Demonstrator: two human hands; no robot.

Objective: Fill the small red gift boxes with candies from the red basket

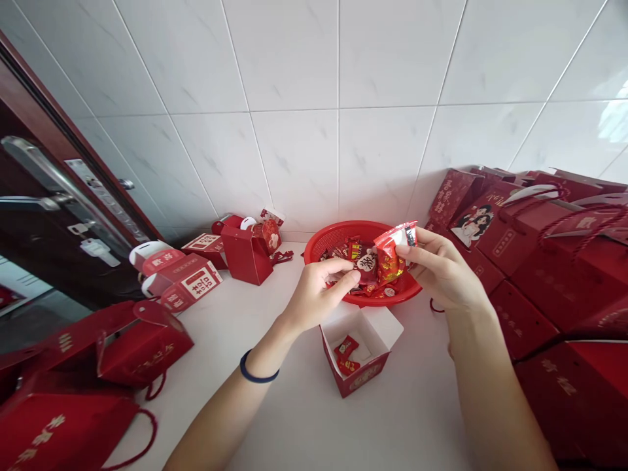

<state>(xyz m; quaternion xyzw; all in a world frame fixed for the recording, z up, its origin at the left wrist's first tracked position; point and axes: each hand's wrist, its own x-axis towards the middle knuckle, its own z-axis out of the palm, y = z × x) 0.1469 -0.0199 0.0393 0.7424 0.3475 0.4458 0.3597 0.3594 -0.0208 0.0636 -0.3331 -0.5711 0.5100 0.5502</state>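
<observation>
Above a red plastic basket (318,243) of wrapped sweets, my left hand (316,291) pinches the edge of a dark red candy packet (367,260) with a pale patch and black character. My right hand (444,265) grips a shiny red-and-gold snack packet (391,260) by its side, thumb in front. The two packets overlap in view. Just below my hands stands an open red gift box (362,376), its white lid flap (385,324) folded back. Inside it lie a few small red wrapped sweets (347,353).
Red gift boxes with cord handles are stacked at the right (530,261). More red boxes (142,347) lie at the left on the white table (235,347). Small boxes (248,252) stand near the tiled wall (294,163). A dark door (53,216) is at far left.
</observation>
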